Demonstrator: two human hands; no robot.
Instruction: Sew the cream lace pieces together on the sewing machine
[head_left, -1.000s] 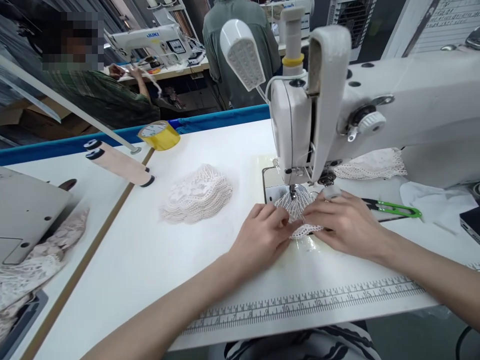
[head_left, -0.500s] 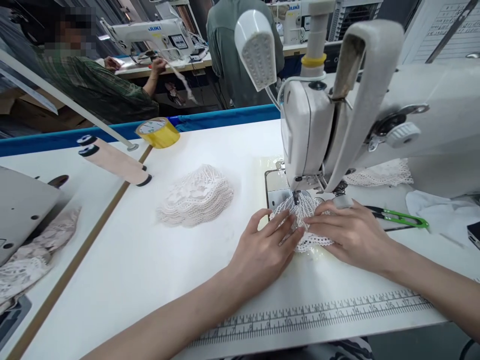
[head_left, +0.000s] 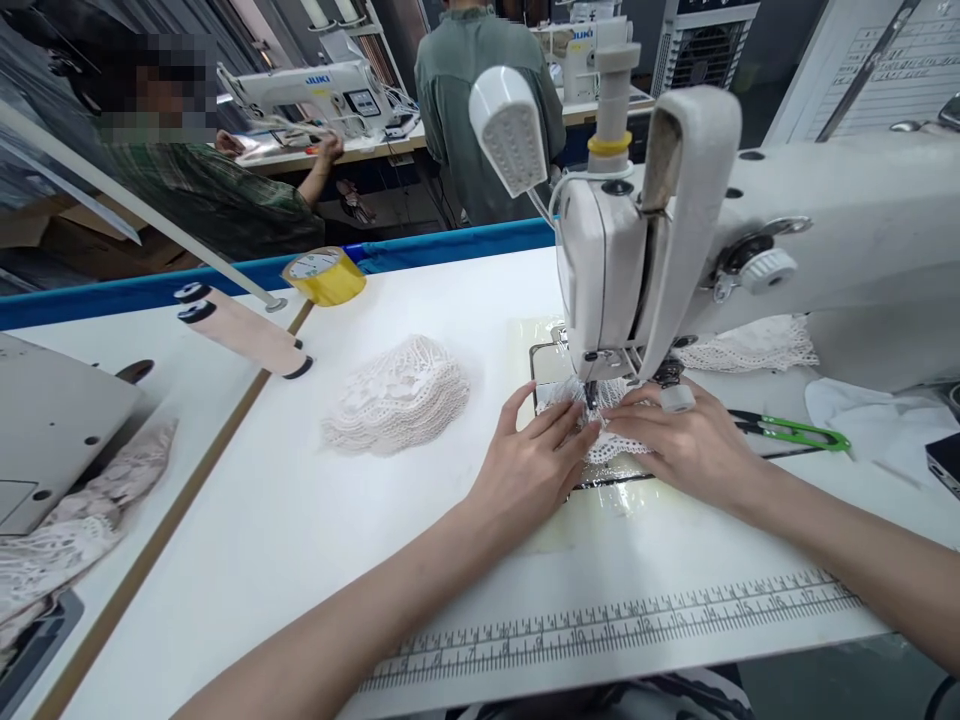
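Hands are lying flat: left hand [head_left: 529, 468] and right hand [head_left: 686, 445] pinning lace piece [head_left: 611, 430] steady under sewing machine [head_left: 675, 250] needle.

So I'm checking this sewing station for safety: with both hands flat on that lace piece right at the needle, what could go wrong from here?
1. The left hand and right hand press the lace piece right beside the needle; a fingertip could slide under it.
2. The openwork lace could bunch or snag at the presser foot and stitch crooked.
3. The green snips lie just past the right hand, near its wrist, and could get knocked.
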